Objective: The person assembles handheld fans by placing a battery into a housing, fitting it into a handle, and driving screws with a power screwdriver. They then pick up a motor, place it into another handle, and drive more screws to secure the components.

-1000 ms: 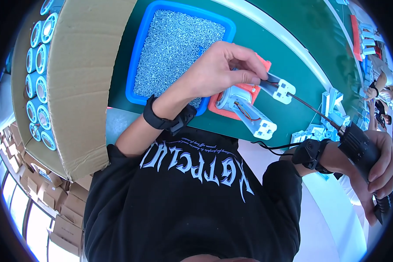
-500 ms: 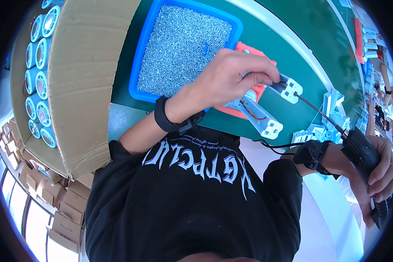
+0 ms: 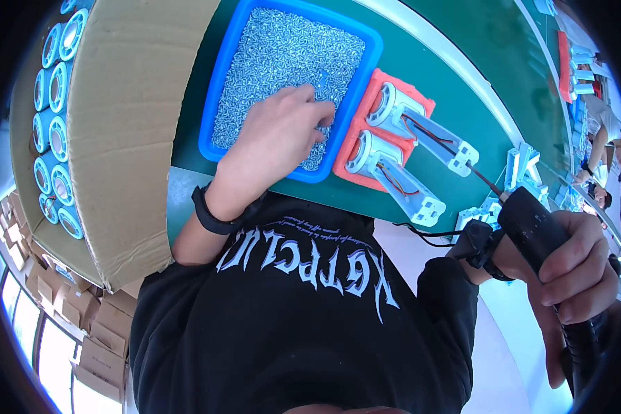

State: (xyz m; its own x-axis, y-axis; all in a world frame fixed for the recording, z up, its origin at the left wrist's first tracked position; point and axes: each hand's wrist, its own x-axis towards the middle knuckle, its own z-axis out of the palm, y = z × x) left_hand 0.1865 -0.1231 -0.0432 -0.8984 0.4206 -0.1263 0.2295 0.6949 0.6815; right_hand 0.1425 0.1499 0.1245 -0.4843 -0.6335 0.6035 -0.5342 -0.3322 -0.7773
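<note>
My left hand (image 3: 283, 132) is over the screws (image 3: 290, 52) in a blue bin (image 3: 377, 52). Its fingers are bent and apart, and no screw shows between them. A black electric screwdriver (image 3: 531, 224) is gripped in my right hand (image 3: 579, 272). Its long bit meets the white end of the far light-blue housing (image 3: 438, 141), which has wires inside. Nearer me is a second such housing (image 3: 403, 183), with wires showing. Both housings have round white-rimmed ends and rest in a red foam holder (image 3: 366, 183).
At the left stands a cardboard box (image 3: 134, 138) holding several light-blue round parts (image 3: 61, 138). More pale-blue pieces (image 3: 524, 169) lie piled right of the housings. A black cable (image 3: 428, 234) runs near my right wrist. Another person (image 3: 600, 131) is at the far right.
My left hand has left the far housing and moved left into the screw bin. My right hand has shifted left with the screwdriver, and the far housing now sits lower in the holder.
</note>
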